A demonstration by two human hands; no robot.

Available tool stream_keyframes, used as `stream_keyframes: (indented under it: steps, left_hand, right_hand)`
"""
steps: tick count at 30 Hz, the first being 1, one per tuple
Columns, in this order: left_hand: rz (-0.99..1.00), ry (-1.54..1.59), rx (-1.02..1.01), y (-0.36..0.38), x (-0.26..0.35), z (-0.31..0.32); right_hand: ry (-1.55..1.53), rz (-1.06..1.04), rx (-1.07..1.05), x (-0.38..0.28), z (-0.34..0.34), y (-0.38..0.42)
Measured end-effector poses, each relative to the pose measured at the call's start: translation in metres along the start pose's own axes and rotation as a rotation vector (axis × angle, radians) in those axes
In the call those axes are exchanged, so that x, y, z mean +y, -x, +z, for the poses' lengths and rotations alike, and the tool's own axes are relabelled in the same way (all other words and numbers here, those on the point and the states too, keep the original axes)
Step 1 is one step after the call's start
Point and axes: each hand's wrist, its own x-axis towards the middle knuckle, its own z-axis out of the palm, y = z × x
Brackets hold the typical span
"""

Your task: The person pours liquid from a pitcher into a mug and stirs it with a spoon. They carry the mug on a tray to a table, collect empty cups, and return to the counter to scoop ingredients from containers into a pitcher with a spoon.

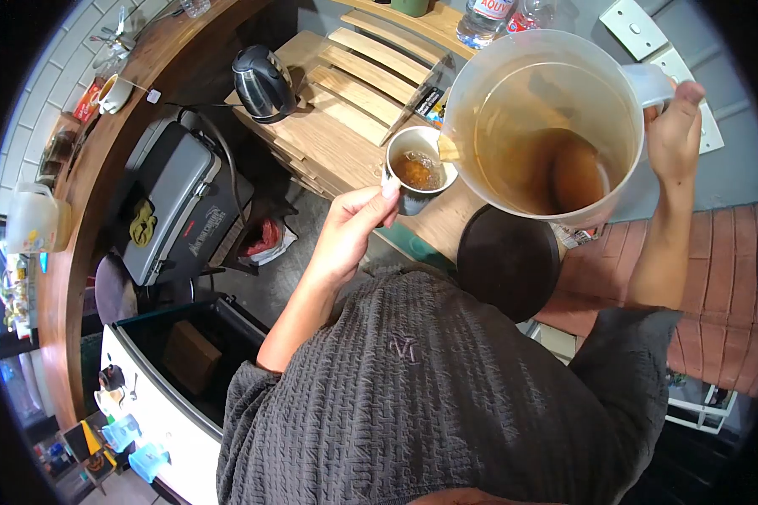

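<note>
We see the small white mug (418,165), part full of brown tea, at frame centre, gripped by our left hand (352,229). Just right, touching its rim, the translucent plastic jug (547,126) tilts leftward, our right hand (672,135) clasping its handle.

Tilted jug (547,126) over held cup (417,168)

Brown liquid in translucent jug (556,126), white cup (417,164)
</note>
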Motion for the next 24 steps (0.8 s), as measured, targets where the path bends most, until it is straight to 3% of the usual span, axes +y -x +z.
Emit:
stream_keyframes:
  steps: [5,12,16,18,19,22,23,24]
  left_hand:
    - [0.029,0.004,0.127,0.002,-0.008,-0.014]
    - [0.015,-0.002,0.308,0.019,-0.029,-0.042]
    - [0.072,0.066,0.382,0.029,-0.032,-0.042]
    - [0.080,0.077,0.451,0.034,-0.030,-0.040]
    - [0.082,0.080,0.474,0.037,-0.032,-0.041]
    - [0.113,0.047,0.513,0.042,-0.026,-0.036]
    - [0.115,0.026,0.522,0.045,-0.026,-0.035]
    - [0.118,0.019,0.541,0.047,-0.024,-0.033]
  right_hand:
    - [-0.155,0.063,0.076,0.047,0.016,0.022]
    - [-0.365,0.402,0.456,0.113,0.077,0.072]
    - [-0.264,0.380,0.446,0.187,0.117,0.113]
    - [-0.309,0.260,0.492,0.212,0.140,0.126]
    - [-0.090,0.191,0.448,0.195,0.143,0.128]
    - [-0.140,0.269,0.394,0.253,0.162,0.148]
    - [-0.281,0.336,0.508,0.258,0.173,0.150]
    - [-0.297,0.337,0.494,0.263,0.178,0.153]
